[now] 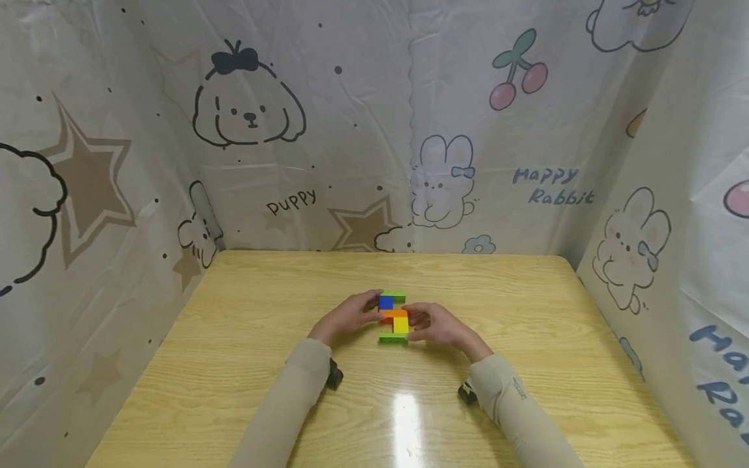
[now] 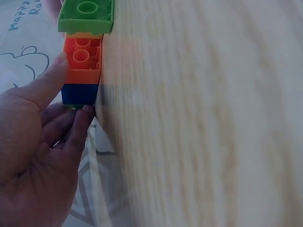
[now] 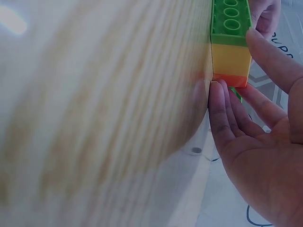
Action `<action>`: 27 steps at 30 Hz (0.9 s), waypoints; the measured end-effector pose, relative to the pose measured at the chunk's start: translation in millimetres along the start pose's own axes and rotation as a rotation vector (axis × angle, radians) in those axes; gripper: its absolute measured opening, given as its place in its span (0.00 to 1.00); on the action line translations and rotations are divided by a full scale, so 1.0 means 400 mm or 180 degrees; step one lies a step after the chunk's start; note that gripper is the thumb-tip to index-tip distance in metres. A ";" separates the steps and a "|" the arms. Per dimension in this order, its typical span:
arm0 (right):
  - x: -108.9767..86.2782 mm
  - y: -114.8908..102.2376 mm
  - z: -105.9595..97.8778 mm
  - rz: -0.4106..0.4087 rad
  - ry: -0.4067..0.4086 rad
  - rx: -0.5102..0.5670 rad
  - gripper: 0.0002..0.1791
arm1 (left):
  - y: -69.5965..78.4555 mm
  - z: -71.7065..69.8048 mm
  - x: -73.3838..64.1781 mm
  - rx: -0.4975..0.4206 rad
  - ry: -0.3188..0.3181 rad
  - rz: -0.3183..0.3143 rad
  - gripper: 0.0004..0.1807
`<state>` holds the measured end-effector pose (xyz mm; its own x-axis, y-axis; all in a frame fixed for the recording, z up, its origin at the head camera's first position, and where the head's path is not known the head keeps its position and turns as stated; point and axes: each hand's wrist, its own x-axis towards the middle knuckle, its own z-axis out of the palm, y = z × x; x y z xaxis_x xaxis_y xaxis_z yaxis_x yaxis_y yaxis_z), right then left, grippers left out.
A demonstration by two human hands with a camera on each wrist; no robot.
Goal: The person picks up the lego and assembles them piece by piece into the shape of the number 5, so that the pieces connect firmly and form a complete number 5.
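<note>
A joined row of toy building bricks lies on its side on the table. In the head view it runs from a far green brick [image 1: 398, 294] through a blue brick [image 1: 386, 303], an orange brick [image 1: 393, 314] and a yellow brick [image 1: 400, 325] to a near green brick [image 1: 393, 338]. My left hand [image 1: 350, 316] grips the left side, its thumb on the orange brick [image 2: 83, 59] and fingers by the blue brick [image 2: 79, 94]. From the right, my right hand [image 1: 440, 325] holds it, thumb at the near green brick [image 3: 231, 21], fingertips by the orange brick [image 3: 231, 81].
The wooden table [image 1: 246, 364] carries the bricks near its middle. Printed cloth [image 1: 351, 97] hangs behind it and along both sides. A dark device [image 1: 335, 375] is on the left wrist and another dark device [image 1: 467, 392] on the right.
</note>
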<state>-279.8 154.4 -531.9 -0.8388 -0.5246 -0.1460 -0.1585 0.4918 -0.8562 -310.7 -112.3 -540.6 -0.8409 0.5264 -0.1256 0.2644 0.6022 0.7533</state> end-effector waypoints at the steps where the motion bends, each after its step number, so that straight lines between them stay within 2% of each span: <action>1: 0.000 0.001 0.000 0.0006 0.0003 0.0001 0.38 | 0.000 0.000 0.000 0.0009 0.0001 0.0004 0.38; 27: 0.005 0.003 0.000 0.0040 0.0023 0.0010 0.38 | 0.003 -0.003 -0.002 0.0108 -0.0010 0.0090 0.38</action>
<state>-281.7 153.9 -533.4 -0.8444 -0.5133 -0.1531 -0.1464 0.4960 -0.8559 -310.4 -112.8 -538.6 -0.8314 0.5453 -0.1066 0.3040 0.6069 0.7343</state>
